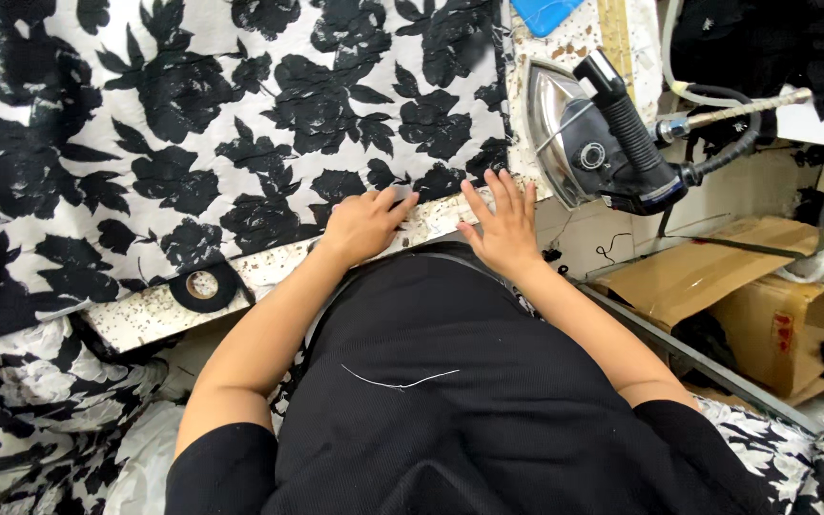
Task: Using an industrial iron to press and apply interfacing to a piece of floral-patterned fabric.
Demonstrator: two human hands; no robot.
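A view from above, looking down a person's black top, which has a loose white thread [400, 382] lying across its front. Both bare arms reach forward to the near edge of a speckled ironing table [145, 315].

The left hand [362, 225] lies palm down at that near edge, fingers close together and slightly curled, their tips touching the hem of a white fabric with black flowers [221, 114]. The right hand [504, 225] lies flat just beside it, nearer the table's near right corner, fingers spread and straight, resting on the edge of the same fabric. Neither hand grips or pinches anything.

Along the near edge, well to the left of the hands, lies a black roll of tape [203, 285]. More of the flowered cloth hangs down off the left end of the table.

The fabric itself covers nearly all of the tabletop, running from the near edge to the far side.

At the right edge of the table, just beyond the right hand, a steam iron [584, 143] with a black handle stands tipped on its side, its hose leading off to the right. Off the table to the right lie brown cardboard boxes [727, 277]. At the far right corner a blue object [543, 13] shows partly.
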